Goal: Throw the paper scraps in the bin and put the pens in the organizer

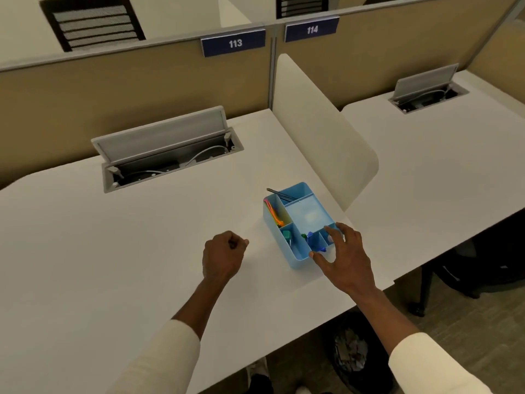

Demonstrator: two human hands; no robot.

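A light blue organizer (309, 216) with several compartments sits on the white desk (113, 251), near its right edge. Orange and pink pens (273, 213) lie in its left slot, dark pens (281, 193) in the back slot, blue and green small items (311, 240) in the front slots. My right hand (345, 257) is spread at the organizer's near right corner, thumb on its front rim, fingers over the right front slot. My left hand (223, 255) rests on the desk left of the organizer, curled in a fist; nothing shows in it. A dark bin (352, 356) holding crumpled paper stands under the desk's near right corner.
An open cable hatch (167, 150) sits in the desk at the back. A cream divider panel (321, 132) separates this desk from the neighbouring one (440, 155). Tan partition walls with signs 113 and 114 rise behind. A dark chair (468, 268) stands under the right desk.
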